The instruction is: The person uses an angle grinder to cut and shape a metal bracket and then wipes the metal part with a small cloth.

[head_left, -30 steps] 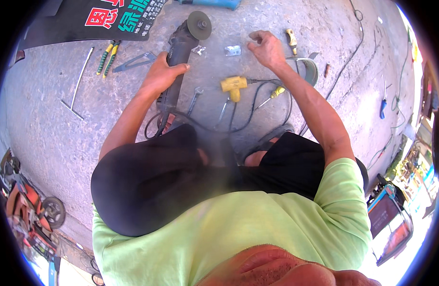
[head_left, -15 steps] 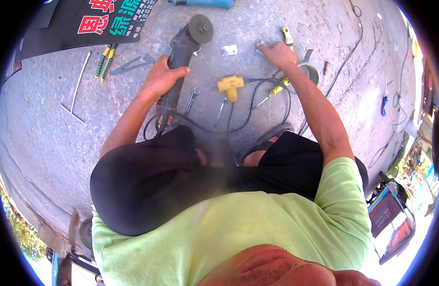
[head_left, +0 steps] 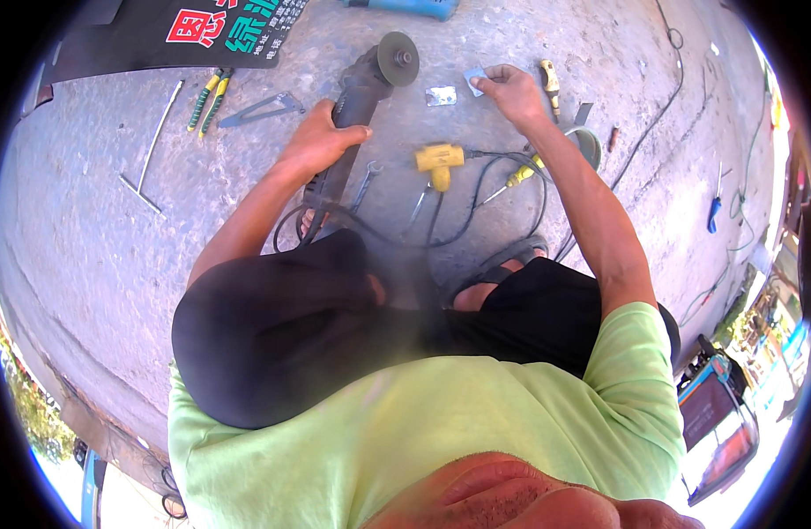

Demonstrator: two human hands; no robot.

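Observation:
My left hand (head_left: 324, 139) is wrapped round the dark body of an angle grinder (head_left: 356, 108), which stands tilted with its grey disc (head_left: 398, 59) at the far end. Its cord loops back near my left knee. Between thumb and fingers, my right hand (head_left: 513, 92) pinches a small, thin metal plate (head_left: 473, 81). A similar shiny metal plate (head_left: 441, 96) lies on the concrete just left of it, between the hand and the disc. Whether the held plate touches the ground, I cannot tell.
Nearer me lie a yellow plug connector (head_left: 440, 159), a yellow screwdriver (head_left: 524, 172) and a wrench (head_left: 366, 183). Green-yellow pliers (head_left: 211, 101), a triangular metal piece (head_left: 263, 111) and a T-handle rod (head_left: 145, 166) are at left. A tape roll (head_left: 586, 145) sits by my right forearm.
My right hand has moved left with its metal plate, closer to the plate on the ground, and the held plate is turned. The whole view has shifted slightly; my left hand keeps its grip.

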